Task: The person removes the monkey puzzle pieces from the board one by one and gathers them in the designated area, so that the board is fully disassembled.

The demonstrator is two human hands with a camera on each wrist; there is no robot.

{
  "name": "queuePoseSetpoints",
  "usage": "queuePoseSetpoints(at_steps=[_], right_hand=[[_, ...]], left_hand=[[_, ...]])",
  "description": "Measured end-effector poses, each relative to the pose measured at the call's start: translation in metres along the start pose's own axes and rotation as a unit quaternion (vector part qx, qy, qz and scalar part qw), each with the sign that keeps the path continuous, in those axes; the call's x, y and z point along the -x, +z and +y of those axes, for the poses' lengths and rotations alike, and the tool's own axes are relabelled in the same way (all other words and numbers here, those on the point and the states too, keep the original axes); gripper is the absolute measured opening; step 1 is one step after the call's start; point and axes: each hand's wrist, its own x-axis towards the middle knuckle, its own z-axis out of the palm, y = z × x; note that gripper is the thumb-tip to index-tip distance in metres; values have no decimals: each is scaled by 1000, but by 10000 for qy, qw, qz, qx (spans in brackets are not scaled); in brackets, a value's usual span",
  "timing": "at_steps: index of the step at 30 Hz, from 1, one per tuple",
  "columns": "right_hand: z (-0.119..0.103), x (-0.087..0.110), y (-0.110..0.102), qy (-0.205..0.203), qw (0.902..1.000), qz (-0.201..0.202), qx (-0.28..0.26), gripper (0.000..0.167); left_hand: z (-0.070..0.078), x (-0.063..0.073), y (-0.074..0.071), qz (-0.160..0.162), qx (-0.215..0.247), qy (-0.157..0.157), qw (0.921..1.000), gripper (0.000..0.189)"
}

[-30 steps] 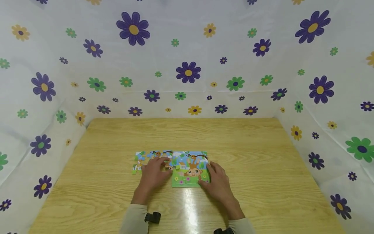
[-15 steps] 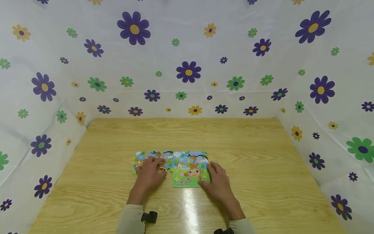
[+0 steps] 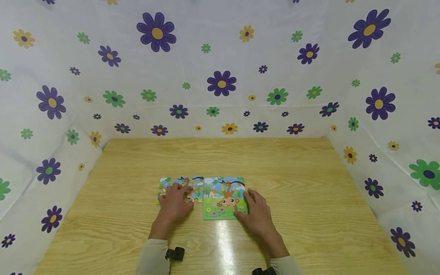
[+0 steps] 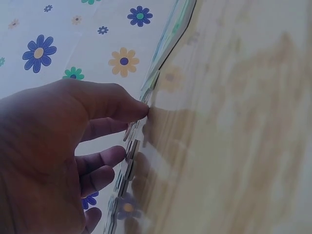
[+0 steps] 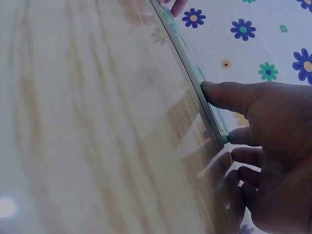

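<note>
While gripping the puzzle board (image 3: pixel 214 218) at its four o'clock with the right hand (image 3: pixel 256 212), touching puzzle pieces (image 3: pixel 198 191) at its nine o'clock on the desk (image 3: pixel 292 164) with a half-curled left hand (image 3: pixel 173 202), unclear whether pinching any; likely light, stiff, best taken by the edges.

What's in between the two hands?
The monkey puzzle board and some puzzle pieces lie between the left hand and the right hand, as the head view shows.
</note>
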Motion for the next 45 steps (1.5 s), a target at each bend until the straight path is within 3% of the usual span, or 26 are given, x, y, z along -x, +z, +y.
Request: queuePoseSetpoints(at_steps=[9, 16, 23, 27, 37, 45], right_hand=[[0, 1, 0, 29, 10000, -22, -39, 74], [0, 0, 0, 34, 10000, 9, 17, 74], [0, 0, 1, 26, 10000, 35, 82, 74], [0, 1, 0, -27, 9999, 37, 138, 74], [0, 4, -3, -442, 9987, 158, 209, 67], [-12, 7, 0, -844, 9952, 361, 331, 43]], left_hand=[[4, 2, 1, 27, 161, 36, 9999, 41], [15, 4, 6, 22, 715, 496, 9962, 38], [31, 8, 15, -275, 272, 1102, 9932, 40], [38, 12, 16, -377, -26, 1276, 9911, 50], [41, 16, 16, -292, -134, 1280, 9913, 49], [43, 18, 16, -315, -147, 1023, 9941, 40]])
